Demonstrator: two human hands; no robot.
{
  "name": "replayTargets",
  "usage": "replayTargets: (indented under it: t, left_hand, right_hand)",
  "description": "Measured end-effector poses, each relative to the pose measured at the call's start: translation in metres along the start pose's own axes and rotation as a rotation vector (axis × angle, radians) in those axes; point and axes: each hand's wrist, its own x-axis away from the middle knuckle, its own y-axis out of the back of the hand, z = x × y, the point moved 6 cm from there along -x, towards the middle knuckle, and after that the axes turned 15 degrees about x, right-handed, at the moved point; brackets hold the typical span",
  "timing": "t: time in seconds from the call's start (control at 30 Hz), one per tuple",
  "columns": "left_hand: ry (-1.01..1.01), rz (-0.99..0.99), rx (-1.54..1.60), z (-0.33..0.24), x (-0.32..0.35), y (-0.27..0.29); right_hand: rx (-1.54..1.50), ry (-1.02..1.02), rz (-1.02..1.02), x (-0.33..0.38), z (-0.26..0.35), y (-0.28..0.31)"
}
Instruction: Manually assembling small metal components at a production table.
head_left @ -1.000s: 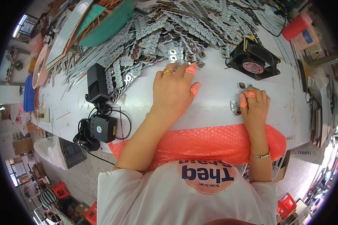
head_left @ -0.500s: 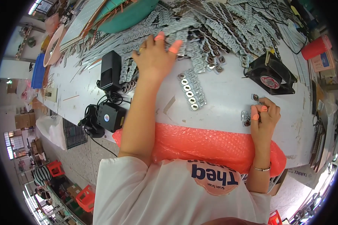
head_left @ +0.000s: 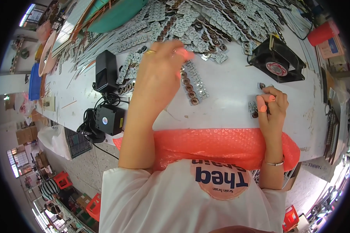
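Fingertips of our right hand (head_left: 271, 106) pinch a small metal part (head_left: 254, 109) against the white table (head_left: 229, 93), the orange-painted nails curled down onto it, so that hand is clenched on the part near the table's right side. Our left hand (head_left: 159, 73) hangs blurred above a short strip of linked metal pieces (head_left: 191, 86) that lies on the table just below the fingers; we cannot tell whether the hand grasps anything or is merely spread over it. Both forearms cross a roll of orange bubble wrap (head_left: 217, 145) laid along the near edge of the table.

Beyond the strip, a large heap of similar metal strips (head_left: 206, 27) covers the far part of the table. A black cooling fan (head_left: 277, 59) sits just beyond our right hand, with a red cup (head_left: 323, 33) farther right. To the left of our left arm stand two black power adapters (head_left: 106, 75), their cables tangled between them. A teal basin (head_left: 116, 13) rests at the far left edge.
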Motion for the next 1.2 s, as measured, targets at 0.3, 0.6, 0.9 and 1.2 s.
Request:
replayTargets:
  t: [0.3,0.6,0.9,1.2]
  left_hand:
    - [0.054,0.335,-0.016,-0.024,0.02,-0.031]
    - [-0.098,0.407,0.138,-0.038,0.013,-0.047]
    - [-0.013,0.153,0.954,-0.052,0.002,-0.074]
    - [-0.069,0.051,1.523,-0.051,0.001,-0.08]
  right_hand:
    - [-0.174,0.238,0.123,0.001,0.031,-0.008]
    - [-0.103,0.114,0.036,0.001,0.007,-0.001]
    - [-1.21,-0.217,0.355,0.006,0.015,-0.026]
    - [-1.281,-0.489,0.468,0.003,-0.006,-0.022]
